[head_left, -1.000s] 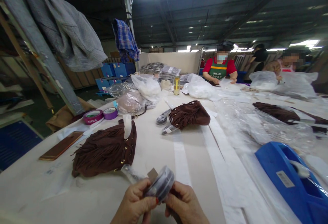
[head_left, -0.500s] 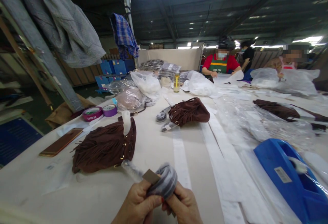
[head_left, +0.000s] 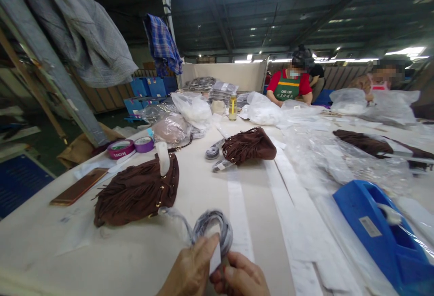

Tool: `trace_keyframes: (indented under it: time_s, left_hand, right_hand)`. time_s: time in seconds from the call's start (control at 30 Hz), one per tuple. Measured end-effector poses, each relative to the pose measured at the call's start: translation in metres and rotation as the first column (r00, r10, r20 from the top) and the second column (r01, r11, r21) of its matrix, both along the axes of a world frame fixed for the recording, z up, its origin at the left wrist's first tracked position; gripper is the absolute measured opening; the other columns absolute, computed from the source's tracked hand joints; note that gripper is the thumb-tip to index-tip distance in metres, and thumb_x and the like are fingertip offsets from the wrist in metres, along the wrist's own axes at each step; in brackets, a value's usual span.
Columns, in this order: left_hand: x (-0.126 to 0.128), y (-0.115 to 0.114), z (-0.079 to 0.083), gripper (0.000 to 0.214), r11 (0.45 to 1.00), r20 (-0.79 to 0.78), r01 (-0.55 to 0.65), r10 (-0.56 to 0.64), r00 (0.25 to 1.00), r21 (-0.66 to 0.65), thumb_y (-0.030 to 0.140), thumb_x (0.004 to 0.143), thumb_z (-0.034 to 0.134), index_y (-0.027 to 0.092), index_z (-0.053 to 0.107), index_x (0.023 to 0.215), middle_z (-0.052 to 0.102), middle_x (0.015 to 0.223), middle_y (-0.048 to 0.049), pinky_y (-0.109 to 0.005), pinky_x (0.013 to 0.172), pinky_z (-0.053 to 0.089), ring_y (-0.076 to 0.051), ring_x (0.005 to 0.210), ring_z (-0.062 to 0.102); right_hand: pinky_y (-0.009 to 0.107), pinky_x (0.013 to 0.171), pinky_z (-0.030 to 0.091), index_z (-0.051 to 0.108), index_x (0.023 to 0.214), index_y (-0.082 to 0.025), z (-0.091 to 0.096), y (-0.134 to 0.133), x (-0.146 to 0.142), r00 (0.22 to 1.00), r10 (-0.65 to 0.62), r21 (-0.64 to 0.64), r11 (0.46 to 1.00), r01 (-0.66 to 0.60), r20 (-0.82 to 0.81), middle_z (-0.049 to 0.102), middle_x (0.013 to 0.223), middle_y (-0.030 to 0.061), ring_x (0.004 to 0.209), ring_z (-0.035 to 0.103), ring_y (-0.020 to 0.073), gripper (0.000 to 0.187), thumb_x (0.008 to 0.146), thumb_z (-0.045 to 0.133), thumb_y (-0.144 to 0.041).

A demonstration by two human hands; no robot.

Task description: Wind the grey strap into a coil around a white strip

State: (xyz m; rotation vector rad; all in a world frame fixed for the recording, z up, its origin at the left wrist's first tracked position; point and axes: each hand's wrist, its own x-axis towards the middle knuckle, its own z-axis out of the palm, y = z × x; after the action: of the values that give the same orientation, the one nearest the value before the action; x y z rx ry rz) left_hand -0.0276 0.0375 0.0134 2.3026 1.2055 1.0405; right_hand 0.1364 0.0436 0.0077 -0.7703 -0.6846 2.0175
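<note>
The left hand (head_left: 190, 262) grips the wrapped coil (head_left: 226, 232) and white card (head_left: 215, 260) above the desk (head_left: 132, 260), the right hand (head_left: 244, 274) curls below, hold unclear, and the coil, edge-on earlier, now shows its open ring, seemingly making the card easier to handle.

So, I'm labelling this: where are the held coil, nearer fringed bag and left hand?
Held coil (head_left: 227, 235), head view: ring's right side.
Nearer fringed bag (head_left: 134, 193), head view: fringe.
Left hand (head_left: 190, 263), head view: back.

Pale table (head_left: 129, 260), fringed brown bags (head_left: 135, 192), purple tape rolls (head_left: 121, 150), bottle (head_left: 232, 109)
</note>
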Motion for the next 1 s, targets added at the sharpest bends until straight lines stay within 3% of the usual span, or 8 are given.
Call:
trace_keyframes:
  time_s: [0.13, 0.27, 0.53, 0.63, 0.7, 0.83, 0.9, 1.0]
  left_hand:
    - [0.005, -0.003, -0.021, 0.059, 0.965, -0.295, -0.120, 0.188, 0.937, 0.231, 0.009, 0.087, 0.033, 0.023, 0.016, 0.141, 0.058, 0.116, -0.0174, -0.030, 0.056, 0.049, -0.023, 0.072, 0.064]
    - [0.010, -0.002, -0.030, 0.057, 0.922, -0.380, -0.105, 0.255, 0.889, 0.374, 0.011, 0.087, 0.034, 0.015, 0.017, 0.141, 0.062, 0.107, -0.0198, -0.029, 0.049, 0.048, -0.026, 0.069, 0.065]
    - [0.015, 0.002, 0.007, 0.044, 0.967, -0.181, -0.071, 0.118, 0.976, 0.245, 0.011, 0.087, 0.037, 0.015, 0.036, 0.130, 0.065, 0.100, -0.0130, -0.022, 0.070, 0.053, -0.020, 0.088, 0.064]
    - [0.017, 0.003, 0.023, 0.036, 0.997, -0.056, -0.053, 0.057, 0.997, 0.061, 0.014, 0.085, 0.039, 0.017, 0.045, 0.121, 0.064, 0.101, -0.0100, -0.021, 0.073, 0.053, -0.017, 0.085, 0.064]
    - [0.017, 0.002, 0.030, 0.035, 0.978, 0.041, -0.049, 0.059, 0.997, -0.205, 0.020, 0.084, 0.046, 0.017, 0.047, 0.119, 0.066, 0.090, -0.0072, -0.019, 0.060, 0.053, -0.014, 0.065, 0.063]
    - [0.018, 0.003, 0.037, 0.046, 0.748, 0.267, 0.027, 0.203, 0.942, -0.663, 0.045, 0.085, 0.045, 0.013, 0.047, 0.118, 0.051, 0.047, 0.0044, -0.014, 0.030, 0.031, -0.007, 0.030, 0.040]
    - [0.019, 0.006, 0.038, 0.054, 0.659, 0.325, 0.057, 0.292, 0.899, -0.750, 0.053, 0.082, 0.045, 0.011, 0.047, 0.116, 0.042, 0.039, 0.0076, -0.013, 0.029, 0.024, -0.006, 0.028, 0.035]
    - [0.020, 0.012, 0.040, 0.067, 0.601, 0.375, 0.098, 0.356, 0.856, -0.793, 0.059, 0.073, 0.054, 0.008, 0.047, 0.115, 0.040, 0.035, 0.0087, -0.014, 0.026, 0.017, -0.006, 0.025, 0.030]
  right_hand:
    - [0.026, 0.058, 0.044, 0.068, 0.083, -0.018, -0.006, 0.006, -0.003, 0.990, 0.108, -0.144, 0.982, -0.121, -0.096, 0.063, 0.075, 0.0038, 0.064, 0.056, 0.0149, 0.054, 0.054, 0.071, -0.063]
    - [0.023, 0.052, 0.039, 0.066, 0.080, -0.015, -0.011, 0.005, -0.010, 0.998, 0.065, -0.098, 0.993, -0.067, -0.026, 0.057, 0.064, 0.0006, 0.056, 0.050, 0.0119, 0.050, 0.047, 0.080, -0.051]
    - [0.020, 0.042, 0.029, 0.062, 0.060, -0.011, -0.013, 0.003, -0.008, 0.990, -0.110, -0.110, 0.987, 0.119, 0.083, 0.055, 0.047, 0.0001, 0.039, 0.043, 0.0070, 0.045, 0.048, 0.081, -0.050]
    - [0.019, 0.042, 0.027, 0.058, 0.055, -0.012, -0.011, 0.006, -0.006, 0.981, -0.168, -0.049, 0.984, 0.174, 0.101, 0.051, 0.041, -0.0024, 0.037, 0.041, 0.0060, 0.044, 0.050, 0.080, -0.050]
    - [0.018, 0.041, 0.027, 0.058, 0.054, -0.012, -0.007, 0.006, -0.007, 0.972, -0.198, 0.030, 0.980, 0.196, 0.124, 0.051, 0.042, -0.0024, 0.038, 0.041, 0.0056, 0.042, 0.054, 0.079, -0.049]
    - [0.018, 0.039, 0.026, 0.056, 0.051, -0.013, 0.005, 0.007, -0.008, 0.958, -0.242, 0.121, 0.967, 0.225, 0.156, 0.051, 0.044, -0.0024, 0.038, 0.039, 0.0053, 0.043, 0.054, 0.077, -0.051]
    - [0.019, 0.039, 0.026, 0.056, 0.051, -0.013, 0.012, 0.008, -0.008, 0.955, -0.243, 0.152, 0.964, 0.218, 0.171, 0.050, 0.043, -0.0029, 0.038, 0.038, 0.0051, 0.043, 0.055, 0.076, -0.052]
    - [0.019, 0.041, 0.024, 0.057, 0.052, -0.013, 0.018, 0.010, -0.007, 0.957, -0.239, 0.191, 0.960, 0.207, 0.165, 0.048, 0.041, -0.0039, 0.038, 0.037, 0.0045, 0.040, 0.059, 0.075, -0.048]
